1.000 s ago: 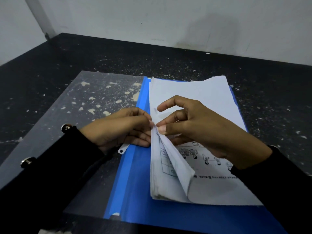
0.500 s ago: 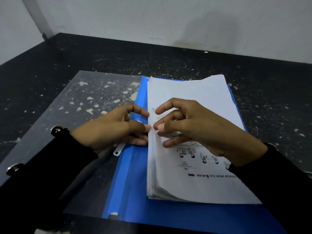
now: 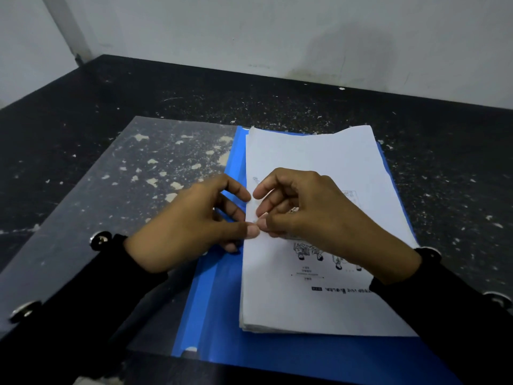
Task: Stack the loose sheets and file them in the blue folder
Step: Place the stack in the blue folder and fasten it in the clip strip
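The stack of sheets lies on the blue back cover of the blue folder, its left edge along the spine strip, directly under the fingers of both hands. The folder's clear front cover is folded open flat on the dark speckled desk, away to the left of the left hand.

The left hand and the right hand meet at the stack's left edge. Both have their fingers curled, and the two thumb tips touch each other just over the paper margin. They appear to pinch something small there, probably the folder's fastener prong or the top sheet's edge, but it is too hidden to tell which. The right hand's remaining fingers arch above the sheet, apart from it.

By my judgement the step in hand is fixing the stack to the binding, and the filing is nearly done, with the clear cover not yet closed.

What could go wrong: the stack's edges look slightly uneven at its near corner, so lower sheets could miss the fastener. A hard tug at the margin could tear the punched holes. Nothing weighs the far end of the stack down, so it could swing off the spine.
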{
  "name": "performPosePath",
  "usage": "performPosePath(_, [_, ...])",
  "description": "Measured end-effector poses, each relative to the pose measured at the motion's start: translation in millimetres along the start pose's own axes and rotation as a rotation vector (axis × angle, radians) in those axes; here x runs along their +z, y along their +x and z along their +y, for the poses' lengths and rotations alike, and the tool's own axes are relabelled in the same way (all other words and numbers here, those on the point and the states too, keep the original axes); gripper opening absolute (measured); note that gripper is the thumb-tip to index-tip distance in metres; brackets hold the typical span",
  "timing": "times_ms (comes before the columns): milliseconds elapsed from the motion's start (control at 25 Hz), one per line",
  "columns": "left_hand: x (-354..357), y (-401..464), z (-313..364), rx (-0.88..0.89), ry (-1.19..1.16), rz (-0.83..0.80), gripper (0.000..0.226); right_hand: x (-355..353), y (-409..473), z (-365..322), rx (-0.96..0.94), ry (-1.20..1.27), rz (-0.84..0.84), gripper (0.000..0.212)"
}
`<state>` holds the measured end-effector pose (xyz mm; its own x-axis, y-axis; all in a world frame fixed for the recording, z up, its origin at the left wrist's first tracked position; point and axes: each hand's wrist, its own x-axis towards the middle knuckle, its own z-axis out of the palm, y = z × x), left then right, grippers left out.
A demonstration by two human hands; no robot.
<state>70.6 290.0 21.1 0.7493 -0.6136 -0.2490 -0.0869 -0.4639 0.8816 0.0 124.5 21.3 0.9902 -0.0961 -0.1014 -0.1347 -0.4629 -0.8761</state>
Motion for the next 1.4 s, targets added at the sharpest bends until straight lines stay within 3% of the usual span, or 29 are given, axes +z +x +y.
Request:
performPosePath(400, [0.5,3.1,-9.5,0.092,0.144,0.087,0.04,1.8,6.2,-5.2,-0.112,-0.216,-0.002,0.019])
performPosePath(680, [-0.4,0.6,-14.1,0.154,0.26,0.119,0.026,10.5,7.8,-8.2,-0.153,-0.158,0.033,0.023])
performPosePath(840, [-0.7,1.8,-13.7,0.202,0.542,0.178,0.027,18.9,5.5,2.9,-0.131,-0.127,0.031,0.025])
performPosePath(1000, [-1.0,-1.8,-15.5,0.219,0.501,0.172,0.027,19.9,1.8,11.7,-0.122,-0.09,0.043,0.027])
performPosePath(1200, [-20.3,-13.2,-25.6,0.253,0.527,0.458,0.018,3.0,9.9,10.9,-0.063,-0.049,0.093,0.017])
performPosePath(1400, [-25.8,-15.0,-32.0,0.142,0.577,0.385,0.026,1.2,38.7,17.8,-0.189,-0.425,0.208,0.017])
